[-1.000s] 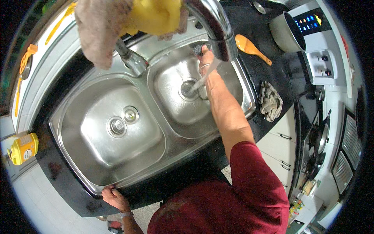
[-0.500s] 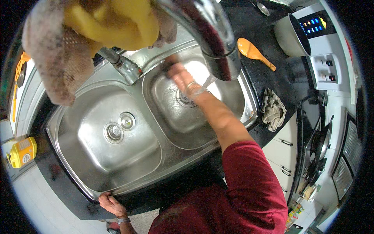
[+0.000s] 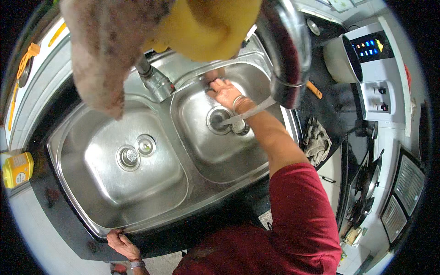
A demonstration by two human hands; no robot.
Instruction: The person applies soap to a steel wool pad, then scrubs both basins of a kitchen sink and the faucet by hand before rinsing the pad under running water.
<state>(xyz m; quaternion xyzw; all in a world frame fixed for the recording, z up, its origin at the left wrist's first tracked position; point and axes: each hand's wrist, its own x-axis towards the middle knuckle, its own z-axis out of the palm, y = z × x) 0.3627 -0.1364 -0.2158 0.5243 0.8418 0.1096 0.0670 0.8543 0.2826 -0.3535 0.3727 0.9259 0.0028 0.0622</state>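
Observation:
My right hand [image 3: 227,94] reaches into the right basin [image 3: 201,151] of a steel double sink, its fingers stretched against the far wall; nothing shows in it, though the palm side is hidden. A stream of water [image 3: 256,109] falls from the thick tap spout [image 3: 289,59] across my right forearm toward the drain [image 3: 220,120]. Beside that drain lies a round metal strainer [image 3: 239,127]. My left hand [image 3: 123,245] is curled over the countertop edge [image 3: 98,245] by the sink's near left corner.
The left basin [image 3: 105,201] holds a drain and a loose strainer [image 3: 145,145]. A yellow cloth [image 3: 206,30] and a stained cloth [image 3: 110,50] hang close overhead. To the right are a crumpled rag [image 3: 317,142], an orange utensil handle [image 3: 314,89] and a pot [image 3: 341,59].
My right hand has shifted slightly right, with its fingers still at the basin's far wall. My left hand stays on the counter edge. The whole view has shifted, and the spout appears farther right.

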